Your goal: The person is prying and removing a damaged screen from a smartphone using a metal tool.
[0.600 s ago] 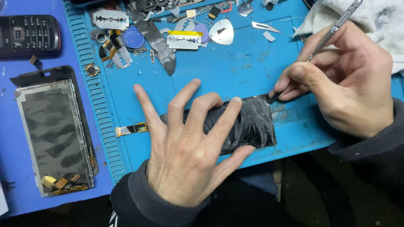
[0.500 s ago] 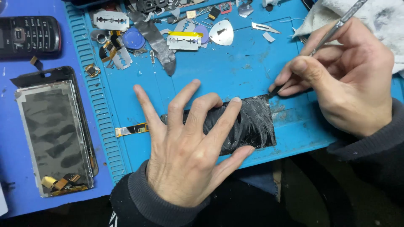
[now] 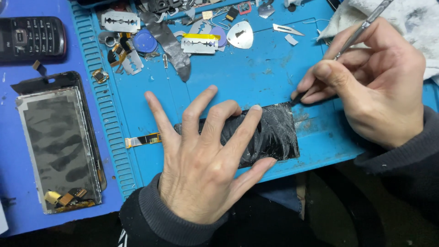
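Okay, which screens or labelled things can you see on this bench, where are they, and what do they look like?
Cracked black screen panel: centre of the blue mat, pinned under the left hand.
Grey display in a black frame: left, rectangular, lying flat.
Black keypad phone: top left.
Razor blade with a yellow label: top centre.

Left hand pressed flat, fingers spread, on black panel lying on blue mat; right hand holds scalpel pen-style, tip at panel's upper right corner; razor blades beyond.
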